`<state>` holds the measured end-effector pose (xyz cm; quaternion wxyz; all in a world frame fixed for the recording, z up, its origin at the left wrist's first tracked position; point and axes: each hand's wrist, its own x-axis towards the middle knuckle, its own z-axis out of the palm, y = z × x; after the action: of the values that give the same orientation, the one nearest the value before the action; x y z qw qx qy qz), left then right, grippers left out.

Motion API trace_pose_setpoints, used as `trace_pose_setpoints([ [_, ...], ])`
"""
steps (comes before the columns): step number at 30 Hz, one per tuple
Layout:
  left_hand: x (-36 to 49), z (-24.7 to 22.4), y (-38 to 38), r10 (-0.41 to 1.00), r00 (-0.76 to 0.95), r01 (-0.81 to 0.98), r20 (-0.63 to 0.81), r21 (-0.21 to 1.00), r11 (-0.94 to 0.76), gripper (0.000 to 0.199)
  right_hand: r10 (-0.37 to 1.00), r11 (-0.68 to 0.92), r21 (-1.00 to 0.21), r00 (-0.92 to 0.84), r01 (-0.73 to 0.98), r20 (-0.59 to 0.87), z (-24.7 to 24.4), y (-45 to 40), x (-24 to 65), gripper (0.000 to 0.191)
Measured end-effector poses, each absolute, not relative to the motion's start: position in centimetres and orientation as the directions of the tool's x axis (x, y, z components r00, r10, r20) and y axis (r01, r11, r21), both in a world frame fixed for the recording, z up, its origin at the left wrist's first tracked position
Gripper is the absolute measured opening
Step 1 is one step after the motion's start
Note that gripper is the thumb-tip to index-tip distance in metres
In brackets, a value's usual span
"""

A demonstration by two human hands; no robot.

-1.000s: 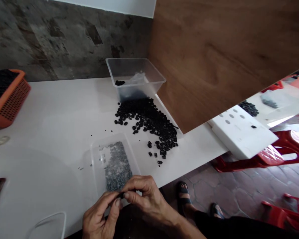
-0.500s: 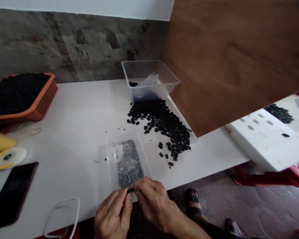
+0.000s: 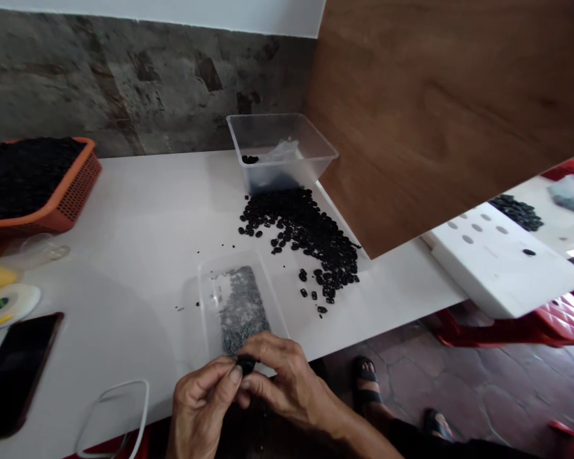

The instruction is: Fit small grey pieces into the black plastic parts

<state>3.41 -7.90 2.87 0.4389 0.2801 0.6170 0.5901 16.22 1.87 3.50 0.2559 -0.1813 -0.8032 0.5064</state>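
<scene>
A small black piece (image 3: pixel 245 364) is pinched between both hands at the table's front edge. My left hand (image 3: pixel 205 398) grips it from the left with thumb and fingertips. From the right, my right hand (image 3: pixel 282 376) holds the same piece between thumb and forefinger. Just beyond the hands lies a shallow clear tray (image 3: pixel 201 299) with many small metal pins (image 3: pixel 242 306). Behind and right of the tray, many small black oval pieces (image 3: pixel 310 229) are spread in a pile on the white table.
A clear bin (image 3: pixel 287 162) stands behind the pile, beside a large brown board (image 3: pixel 435 115). At left are an orange basket (image 3: pixel 71 191) of black pieces, a tape roll (image 3: pixel 9 305), a phone (image 3: pixel 22 373) and a white cable (image 3: pixel 146 408). A white foam block (image 3: pixel 502 268) sits right.
The black piece has been turned and shows more of its face between the fingers. Both hands have shifted slightly left, and the whole view has moved a little.
</scene>
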Motion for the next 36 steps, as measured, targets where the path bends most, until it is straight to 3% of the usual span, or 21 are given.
trace_pose_setpoints([
  [8, 2.2, 2.1, -8.3, 0.912, -0.348, -0.119, -0.219, 0.975, 0.189, 0.028, 0.420, 0.530, -0.847, -0.881, 0.044, 0.217, 4.0, 2.4, 16.5, 0.028],
  [17, 2.5, 2.3, -8.3, 0.902, -0.337, -0.121, -0.271, 0.962, 0.244, 0.030, 0.333, 0.769, -0.636, -0.887, 0.061, 0.318, 3.2, 2.3, 16.7, 0.023],
  [21, 2.7, 2.7, -8.2, 0.899, -0.366, -0.121, -0.240, 0.970, 0.210, 0.034, 0.341, 0.644, -0.764, -0.879, -0.040, 0.333, 3.1, 2.5, 16.4, 0.022],
  [26, 2.9, 3.0, -8.2, 0.902, -0.410, -0.054, -0.131, 0.991, 0.120, 0.028, 0.559, 0.425, -0.902, -0.760, -0.082, 0.332, 2.7, 2.1, 16.0, 0.035],
  [31, 2.6, 2.9, -8.1, 0.915, -0.398, 0.061, -0.069, 0.993, 0.102, 0.029, 0.620, 0.300, -0.946, -0.729, -0.122, 0.291, 2.3, 1.6, 16.3, 0.036],
  [36, 2.6, 3.1, -8.0, 0.908, -0.419, 0.160, -0.003, 0.984, 0.077, 0.022, 0.623, 0.317, -0.939, -0.717, -0.134, 0.313, 2.3, 1.8, 16.4, 0.028],
])
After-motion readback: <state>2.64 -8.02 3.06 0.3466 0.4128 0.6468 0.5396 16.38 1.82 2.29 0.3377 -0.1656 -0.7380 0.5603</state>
